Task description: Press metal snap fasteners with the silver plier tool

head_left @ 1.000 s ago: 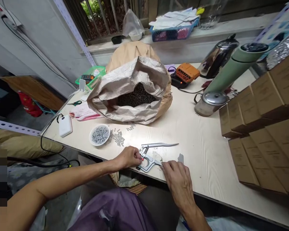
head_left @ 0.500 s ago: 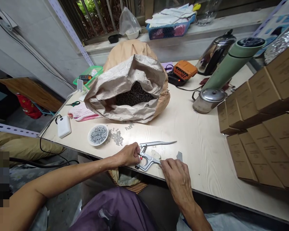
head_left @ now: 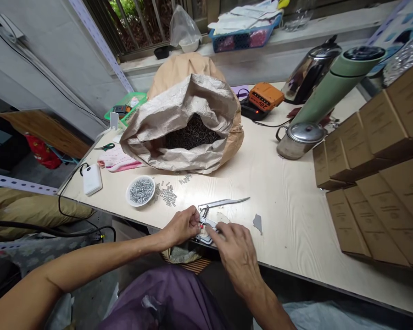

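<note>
A silver plier-like hand press [head_left: 216, 208] lies near the front edge of the pale table [head_left: 282, 201], its upper handle pointing right. My left hand [head_left: 182, 225] pinches at the tool's jaw end, fingers closed on it. My right hand [head_left: 233, 250] rests over the lower handle with its fingertips pressed to the tool beside the jaw. What sits in the jaw is hidden by my fingers. A white dish of small silver metal parts [head_left: 141, 190] stands to the left, with several loose parts [head_left: 167, 195] spilled beside it.
A big open sack of dark small parts [head_left: 189, 130] fills the table's middle. Stacked cardboard boxes [head_left: 378, 178] line the right. A metal pot [head_left: 299, 140], kettle [head_left: 311, 71], green flask [head_left: 333, 87], orange device [head_left: 265, 97], white power bank [head_left: 91, 179] and scissors [head_left: 105, 147] stand around.
My right hand has slid left along the lower handle, up to the jaw beside my left hand. The tool and my left hand have barely moved.
</note>
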`<action>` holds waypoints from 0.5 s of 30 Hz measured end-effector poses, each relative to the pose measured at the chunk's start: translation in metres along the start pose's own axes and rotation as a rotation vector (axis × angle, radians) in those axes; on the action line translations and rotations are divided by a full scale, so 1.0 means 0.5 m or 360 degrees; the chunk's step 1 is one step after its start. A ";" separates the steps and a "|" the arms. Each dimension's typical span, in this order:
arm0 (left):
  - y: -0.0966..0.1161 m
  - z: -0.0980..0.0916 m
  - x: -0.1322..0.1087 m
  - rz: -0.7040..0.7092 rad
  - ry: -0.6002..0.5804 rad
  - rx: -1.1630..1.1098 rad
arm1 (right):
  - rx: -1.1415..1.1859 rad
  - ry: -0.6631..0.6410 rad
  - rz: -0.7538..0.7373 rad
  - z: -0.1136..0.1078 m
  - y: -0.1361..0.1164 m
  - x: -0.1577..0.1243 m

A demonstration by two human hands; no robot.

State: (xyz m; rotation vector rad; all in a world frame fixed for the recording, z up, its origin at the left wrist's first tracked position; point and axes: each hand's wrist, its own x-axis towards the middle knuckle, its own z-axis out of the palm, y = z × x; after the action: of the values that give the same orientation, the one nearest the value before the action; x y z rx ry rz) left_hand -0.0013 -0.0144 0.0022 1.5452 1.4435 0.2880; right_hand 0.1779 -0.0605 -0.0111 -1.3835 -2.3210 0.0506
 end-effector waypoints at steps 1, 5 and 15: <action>-0.002 0.001 0.000 0.0020 0.0013 -0.0014 | 0.0037 -0.0007 -0.0049 0.005 -0.008 0.005; -0.011 0.004 -0.002 0.0007 0.0060 -0.0110 | 0.0140 0.0024 -0.0098 0.031 -0.022 0.011; -0.028 0.002 -0.007 -0.0027 -0.0047 -0.0291 | 0.0331 0.0094 0.0091 0.051 -0.029 -0.010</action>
State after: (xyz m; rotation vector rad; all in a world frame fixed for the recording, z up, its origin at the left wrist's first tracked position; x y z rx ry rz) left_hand -0.0104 -0.0202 -0.0076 1.3830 1.3673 0.3748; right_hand 0.1579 -0.0672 -0.0323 -1.3282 -2.1590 0.2572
